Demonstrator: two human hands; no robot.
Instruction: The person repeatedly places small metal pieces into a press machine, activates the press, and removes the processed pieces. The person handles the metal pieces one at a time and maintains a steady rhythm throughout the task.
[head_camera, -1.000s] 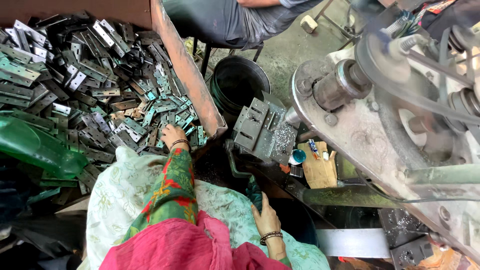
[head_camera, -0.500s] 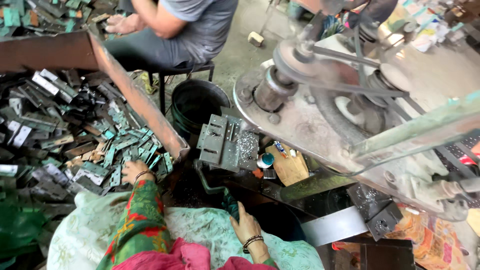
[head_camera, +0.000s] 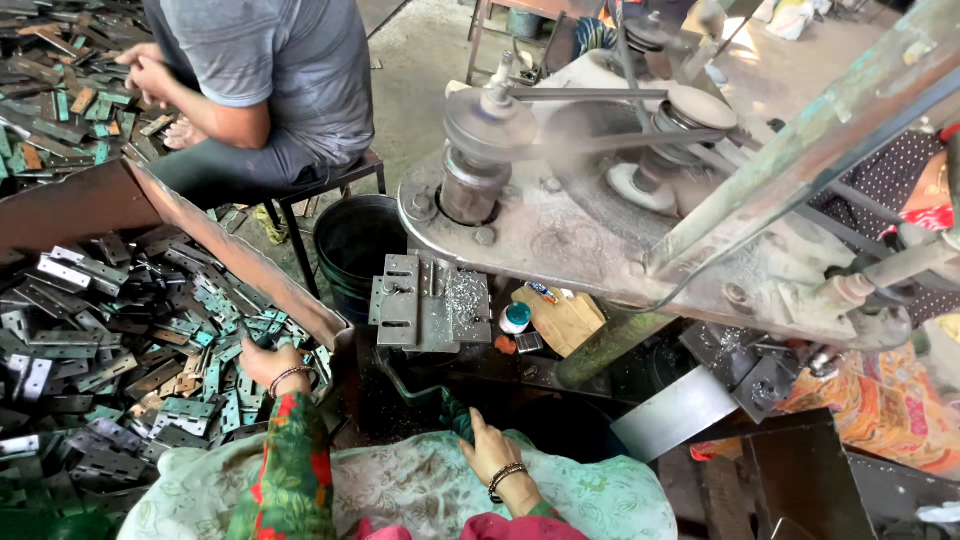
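Among the hinges, one hand at work
Left hand (head_camera: 268, 364) lies closed over grey metal hinges (head_camera: 190, 385) heaped in the rusty tray (head_camera: 240, 262); right hand (head_camera: 488, 447) rests loosely open on the patterned cloth (head_camera: 420, 490), well apart.

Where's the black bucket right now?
In the head view the black bucket stands on the floor just left of centre, between a seated person's stool and the metal block at the machine's front, above the tray's corner.
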